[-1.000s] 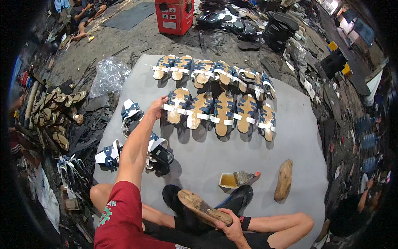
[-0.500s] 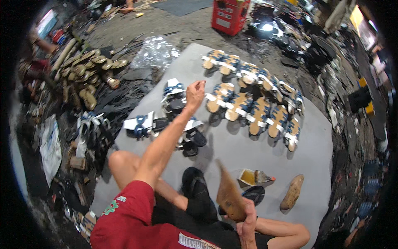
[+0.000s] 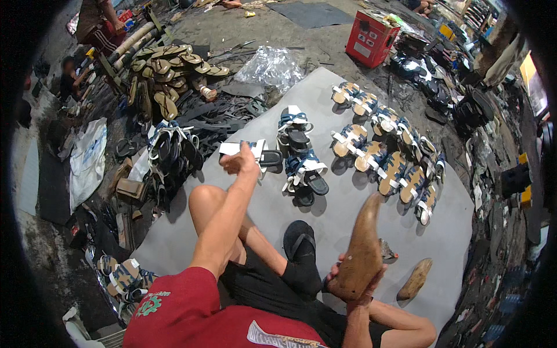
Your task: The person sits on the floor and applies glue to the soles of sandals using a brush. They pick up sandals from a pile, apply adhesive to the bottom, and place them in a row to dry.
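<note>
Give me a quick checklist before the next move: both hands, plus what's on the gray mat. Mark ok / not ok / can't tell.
1. Right hand has the wooden shoe form: ok, gripped near its thicker lower end.
2. Left hand touching the white-and-blue sandal: cannot tell; they overlap in view.
3. Second wooden form lying free on the gray mat: ok.
4. Brush fully in sight: not ok, partly hidden behind the held form.
5. Tan-soled sandals on the mat: ok, grouped at the far right.
</note>
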